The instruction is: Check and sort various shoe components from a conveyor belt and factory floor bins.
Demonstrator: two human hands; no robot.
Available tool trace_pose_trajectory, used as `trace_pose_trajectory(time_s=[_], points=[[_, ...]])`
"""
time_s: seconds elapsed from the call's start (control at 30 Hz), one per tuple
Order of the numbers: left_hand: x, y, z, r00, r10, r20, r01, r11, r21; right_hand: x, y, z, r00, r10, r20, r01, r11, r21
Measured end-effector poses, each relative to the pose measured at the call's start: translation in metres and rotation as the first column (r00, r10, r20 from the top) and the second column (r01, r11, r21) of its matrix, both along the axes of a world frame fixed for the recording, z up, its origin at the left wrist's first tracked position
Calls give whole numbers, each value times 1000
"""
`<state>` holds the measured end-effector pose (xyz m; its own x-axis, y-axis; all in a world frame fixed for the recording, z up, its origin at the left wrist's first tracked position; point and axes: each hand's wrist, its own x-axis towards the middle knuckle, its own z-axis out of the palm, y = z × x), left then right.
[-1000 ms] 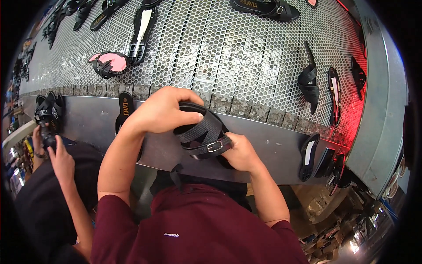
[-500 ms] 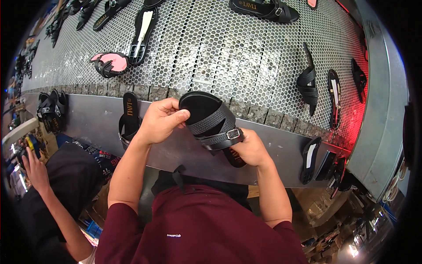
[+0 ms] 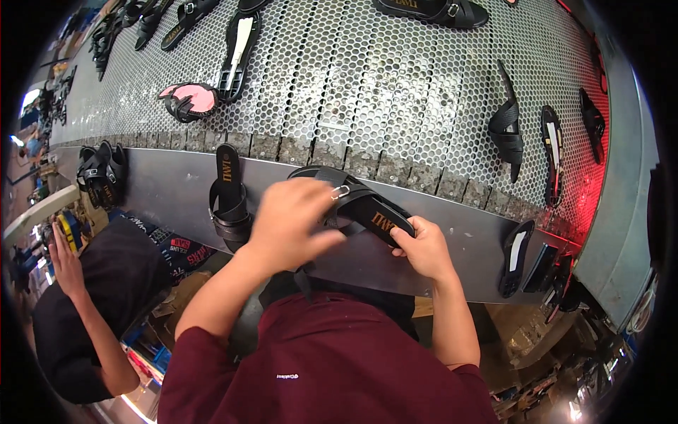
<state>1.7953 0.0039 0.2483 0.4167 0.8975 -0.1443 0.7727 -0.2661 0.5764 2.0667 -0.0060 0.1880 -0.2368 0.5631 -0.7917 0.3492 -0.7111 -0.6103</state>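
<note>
Black sandal (image 3: 374,212), pinched at the heel in our right hand (image 3: 426,249) over the steel tabletop (image 3: 166,185), just on the near side of the mesh conveyor (image 3: 353,92); our left hand (image 3: 293,222), blurred and open with thumb spread, overlaps the toe end in our view, and we cannot tell whether it touches the straps (image 3: 328,174). With that pinch at one end only, we judge the sandal could twist or drop, and a wide left-hand sweep could knock the second sandal (image 3: 229,185) lying by the conveyor's near edge.
</note>
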Motion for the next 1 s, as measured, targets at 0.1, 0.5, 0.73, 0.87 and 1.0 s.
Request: trace_pose_trajectory(time_s=[0.1, 0.5, 0.73, 0.87, 1.0], points=[[61, 17, -3, 942, -319, -103, 321, 947, 5, 0, 0, 2, 999, -27, -17, 28, 998, 50], [93, 32, -35, 904, -424, 53, 425, 905, -12, 38, -12, -14, 832, 96, 546, -523, 464, 715], [102, 40, -23, 922, -385, 37, 386, 921, -55, 52, -13, -12, 980, 154, 127, -199, 727, 657], [109, 41, -22, 921, -390, 27, 391, 919, -50, 52, -15, -7, 996, 75, -45, -34, 804, 594], [113, 42, -22, 910, -412, 39, 414, 909, -58, 57, -17, -8, 992, 58, -115, 10, 855, 518]])
